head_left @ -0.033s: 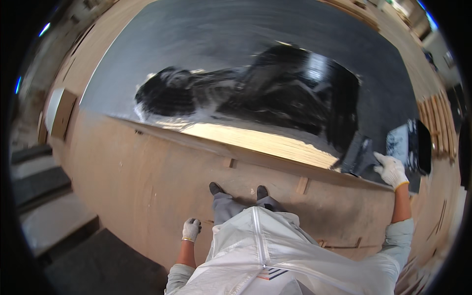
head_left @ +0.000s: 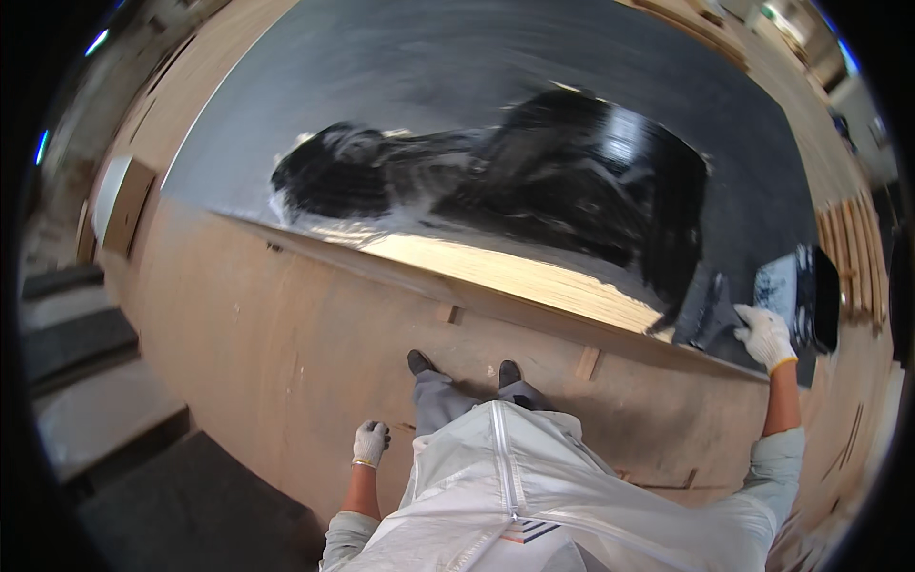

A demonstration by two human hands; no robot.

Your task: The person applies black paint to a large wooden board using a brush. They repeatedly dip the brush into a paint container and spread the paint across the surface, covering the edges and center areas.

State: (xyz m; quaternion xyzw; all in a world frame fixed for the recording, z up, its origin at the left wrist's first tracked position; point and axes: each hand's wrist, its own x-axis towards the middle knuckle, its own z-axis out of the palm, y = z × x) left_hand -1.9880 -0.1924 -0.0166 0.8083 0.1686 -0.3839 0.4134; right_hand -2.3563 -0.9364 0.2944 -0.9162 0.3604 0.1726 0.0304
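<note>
My right hand (head_left: 766, 337), in a white knit glove with a yellow cuff, is closed on a wide dark scraper (head_left: 710, 315). Its blade rests near the front right edge of a large grey panel (head_left: 276, 86). A glossy black wet patch (head_left: 562, 191) spreads over the panel's middle, streaked at its left part. Along the front edge a bare pale wood-coloured strip (head_left: 496, 267) shows. Right beside the right hand sits a black tub (head_left: 825, 300) with a smeared whitish inner face. My left hand (head_left: 371, 443), gloved too, hangs by my side with fingers curled in, holding nothing visible.
Stacked dark and grey slabs (head_left: 86, 348) stand at the left, with a dark panel (head_left: 200, 510) nearer me. A pale block (head_left: 124, 205) lies beyond them. Wooden strips (head_left: 853, 257) are piled right of the panel. Small wood pieces (head_left: 588, 362) show beneath the panel's edge.
The whole view has shifted slightly, so the panel's right side sits a little lower. My right hand stays on the scraper, and my left hand hangs as before.
</note>
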